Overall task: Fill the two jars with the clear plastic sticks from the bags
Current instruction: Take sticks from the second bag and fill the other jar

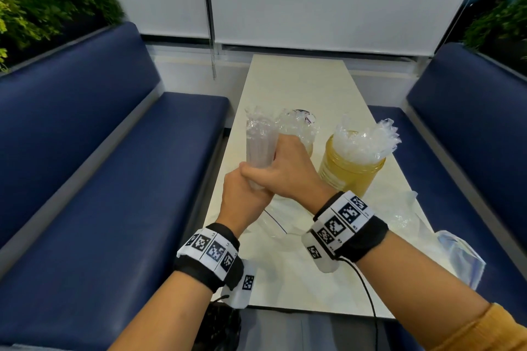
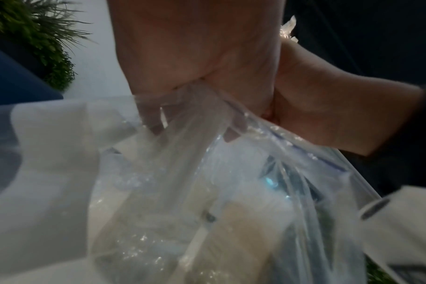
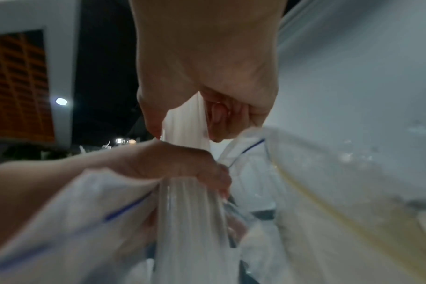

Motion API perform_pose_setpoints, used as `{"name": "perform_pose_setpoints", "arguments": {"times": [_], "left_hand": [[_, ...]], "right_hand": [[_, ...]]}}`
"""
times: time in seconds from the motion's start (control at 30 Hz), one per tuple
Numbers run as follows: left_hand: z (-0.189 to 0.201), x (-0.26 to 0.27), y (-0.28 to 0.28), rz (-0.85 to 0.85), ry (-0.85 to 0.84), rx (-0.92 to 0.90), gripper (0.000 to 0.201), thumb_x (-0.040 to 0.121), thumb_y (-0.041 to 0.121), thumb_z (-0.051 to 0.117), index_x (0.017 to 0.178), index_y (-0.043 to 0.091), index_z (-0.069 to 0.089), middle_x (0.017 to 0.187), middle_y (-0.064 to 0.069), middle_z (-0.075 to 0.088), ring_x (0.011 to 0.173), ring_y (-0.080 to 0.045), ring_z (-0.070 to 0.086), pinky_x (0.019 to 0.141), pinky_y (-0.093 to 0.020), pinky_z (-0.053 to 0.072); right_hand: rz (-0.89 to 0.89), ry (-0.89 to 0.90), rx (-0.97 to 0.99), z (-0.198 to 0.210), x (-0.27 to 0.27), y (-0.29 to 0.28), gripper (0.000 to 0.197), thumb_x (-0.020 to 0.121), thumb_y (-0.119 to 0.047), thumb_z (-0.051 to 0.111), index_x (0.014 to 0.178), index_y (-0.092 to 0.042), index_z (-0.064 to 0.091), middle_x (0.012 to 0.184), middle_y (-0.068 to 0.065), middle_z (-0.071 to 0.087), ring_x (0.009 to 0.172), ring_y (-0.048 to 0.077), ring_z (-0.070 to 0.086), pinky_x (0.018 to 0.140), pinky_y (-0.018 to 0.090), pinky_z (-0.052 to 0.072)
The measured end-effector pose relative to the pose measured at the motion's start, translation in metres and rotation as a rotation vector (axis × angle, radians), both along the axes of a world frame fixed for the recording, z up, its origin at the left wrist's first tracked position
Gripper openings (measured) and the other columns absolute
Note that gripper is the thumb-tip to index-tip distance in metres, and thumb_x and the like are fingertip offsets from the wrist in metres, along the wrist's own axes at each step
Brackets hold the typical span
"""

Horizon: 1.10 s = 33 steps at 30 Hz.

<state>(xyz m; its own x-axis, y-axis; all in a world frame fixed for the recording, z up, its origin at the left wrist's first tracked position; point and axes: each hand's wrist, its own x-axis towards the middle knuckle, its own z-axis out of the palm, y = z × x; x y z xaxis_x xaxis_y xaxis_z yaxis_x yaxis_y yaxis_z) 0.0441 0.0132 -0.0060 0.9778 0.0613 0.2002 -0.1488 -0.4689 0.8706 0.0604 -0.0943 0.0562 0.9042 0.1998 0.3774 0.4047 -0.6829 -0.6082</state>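
Sticks (image 1: 261, 148) upright overhead; bag (image 2: 255, 192) underneath, wrist-only

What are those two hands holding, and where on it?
A bundle of clear plastic sticks. The right hand wraps its middle; the left hand grips the lower end, at the mouth of a clear bag.

We find no word, brand or sign that we can read in any of the three views. The white bands (image 1: 210, 251) on both wrists carry black-and-white square code patterns, with tiny figures printed beside them, too small for us to make out. The near yellow jar (image 1: 346, 174) has a pale label on its side, and its print is too blurred to read.
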Motion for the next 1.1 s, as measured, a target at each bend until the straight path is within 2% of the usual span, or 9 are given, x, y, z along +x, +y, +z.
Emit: {"name": "perform_pose_setpoints", "arguments": {"times": [0.07,0.17,0.3,0.4,0.5,0.6,0.73,0.8,1.1], "left_hand": [[-0.001,0.000,0.001,0.013,-0.007,-0.038,0.021,0.078,0.026,0.070,0.095,0.014,0.065,0.079,0.001,0.071,0.073,-0.018,0.072,0.059,-0.044,0.061],[0.004,0.000,0.004,0.003,-0.006,-0.099,0.023,0.075,0.029,0.074,0.095,0.020,0.066,0.080,0.003,0.072,0.075,-0.014,0.072,0.061,-0.044,0.062],[0.000,-0.004,0.010,-0.011,0.037,-0.163,0.028,0.074,0.030,0.083,0.093,0.020,0.065,0.085,0.000,0.071,0.079,-0.022,0.069,0.068,-0.046,0.061],[-0.011,-0.004,0.017,-0.008,0.061,-0.106,0.050,0.069,0.042,0.087,0.109,0.021,0.065,0.101,0.005,0.070,0.089,-0.013,0.068,0.076,-0.035,0.060],[-0.018,-0.006,0.026,-0.040,0.077,-0.100,0.061,0.071,0.035,0.090,0.124,0.025,0.062,0.116,0.011,0.065,0.100,-0.004,0.066,0.087,-0.024,0.055],[-0.020,-0.009,0.034,-0.042,0.058,-0.102,0.059,0.075,0.028,0.088,0.128,0.024,0.061,0.122,0.011,0.064,0.104,-0.002,0.064,0.085,-0.014,0.049],[-0.019,-0.009,0.040,-0.057,0.028,-0.100,0.059,0.079,0.016,0.084,0.132,0.020,0.059,0.125,0.010,0.062,0.107,-0.005,0.064,0.096,-0.026,0.053],[-0.018,-0.009,0.041,-0.062,0.026,-0.098,0.059,0.080,0.015,0.082,0.133,0.021,0.058,0.124,0.012,0.061,0.107,-0.004,0.064,0.098,-0.030,0.053],[-0.014,-0.009,0.048,-0.053,0.015,-0.140,0.053,0.082,0.013,0.079,0.129,0.028,0.059,0.127,0.010,0.063,0.107,-0.004,0.065,0.097,-0.033,0.055]], "right_hand": [[0.006,-0.032,0.041,0.001,0.002,0.002,0.035,0.066,-0.040,0.076,0.057,-0.024,0.047,0.054,-0.006,0.052,0.052,0.014,0.058,0.044,0.024,0.041],[0.020,-0.058,0.057,0.005,0.000,0.004,0.033,0.068,-0.036,0.075,0.055,-0.020,0.050,0.052,-0.004,0.053,0.050,0.016,0.058,0.044,0.020,0.036],[0.053,-0.021,0.142,0.033,0.008,0.006,0.028,0.074,-0.031,0.071,0.065,-0.005,0.063,0.057,0.009,0.063,0.054,0.024,0.064,0.047,0.039,0.051],[0.071,-0.060,0.228,0.073,0.020,-0.002,0.026,0.073,-0.030,0.071,0.071,-0.004,0.070,0.066,0.012,0.069,0.060,0.026,0.068,0.051,0.045,0.054],[0.027,-0.226,0.370,0.116,0.038,-0.018,0.020,0.073,-0.027,0.072,0.073,-0.007,0.073,0.073,0.010,0.074,0.068,0.020,0.073,0.061,0.044,0.059],[-0.114,-0.459,0.352,0.138,0.066,-0.032,0.027,0.076,-0.032,0.069,0.071,-0.005,0.069,0.068,0.009,0.071,0.064,0.020,0.070,0.059,0.040,0.056],[-0.248,-0.420,0.089,0.117,0.109,-0.037,0.035,0.076,-0.039,0.062,0.072,-0.004,0.063,0.065,0.010,0.067,0.059,0.023,0.065,0.055,0.034,0.051],[-0.240,-0.351,-0.019,0.096,0.122,-0.035,0.034,0.075,-0.039,0.059,0.065,-0.007,0.057,0.057,0.006,0.060,0.052,0.022,0.058,0.049,0.030,0.041],[-0.255,-0.057,-0.084,0.016,0.142,-0.037,0.032,0.078,-0.037,0.068,0.069,-0.007,0.059,0.062,0.003,0.058,0.056,0.020,0.054,0.045,0.020,0.036]]}}
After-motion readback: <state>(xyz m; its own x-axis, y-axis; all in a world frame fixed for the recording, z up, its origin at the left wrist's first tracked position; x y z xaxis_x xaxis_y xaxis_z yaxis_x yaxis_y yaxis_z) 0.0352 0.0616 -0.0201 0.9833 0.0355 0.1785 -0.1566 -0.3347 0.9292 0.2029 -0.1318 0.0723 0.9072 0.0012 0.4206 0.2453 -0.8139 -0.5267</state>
